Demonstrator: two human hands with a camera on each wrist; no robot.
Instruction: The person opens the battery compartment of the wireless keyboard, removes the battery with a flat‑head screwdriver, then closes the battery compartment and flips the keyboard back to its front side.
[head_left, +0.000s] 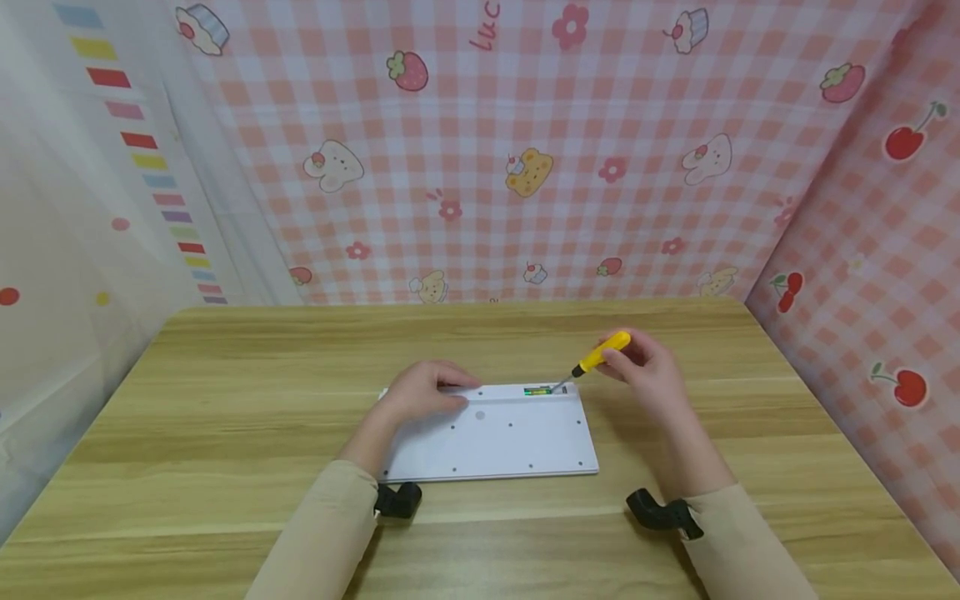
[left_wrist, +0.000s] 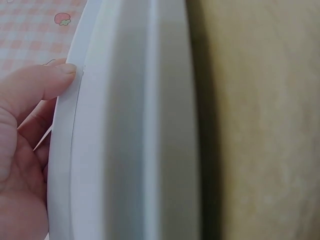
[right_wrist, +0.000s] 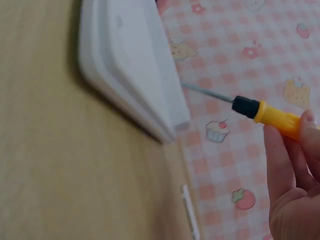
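A thin white keyboard (head_left: 495, 446) lies underside up on the table, small screws dotted over it. In the slot along its far edge sits a green battery (head_left: 537, 391). My left hand (head_left: 420, 392) grips the keyboard's far edge left of the battery; in the left wrist view the thumb (left_wrist: 62, 75) is on that edge, other fingers partly hidden behind. My right hand (head_left: 648, 371) pinches the yellow handle of a screwdriver (head_left: 600, 353), tilted down to the left. Its metal tip reaches the slot at the battery's right end; exact contact is too small to tell.
The wooden table (head_left: 225, 433) runs to a pink checked cloth (head_left: 480, 167) at the back, with more cloth at both sides. A small white strip (right_wrist: 190, 212) lies near the table's back edge in the right wrist view. Black wrist mounts (head_left: 401, 500) sit below each hand.
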